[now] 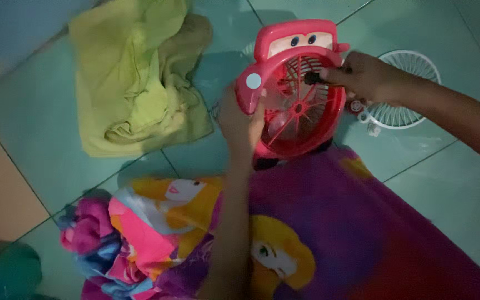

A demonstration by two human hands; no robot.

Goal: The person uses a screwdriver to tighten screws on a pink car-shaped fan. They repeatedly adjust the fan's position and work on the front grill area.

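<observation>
A red toy-car-shaped fan (298, 83) with cartoon eyes on top stands on the teal tiled floor, its round grille facing me. My left hand (240, 122) grips its left edge, thumb near a pale round button. My right hand (365, 76) reaches in from the right and pinches a small dark object (312, 78) against the upper part of the grille.
A white round fan grille (404, 91) lies on the tiles behind my right hand. A crumpled yellow-green cloth (140, 72) lies to the left. A purple cartoon-print blanket (318, 233) covers the floor near me. A beige tile strip runs along the left edge.
</observation>
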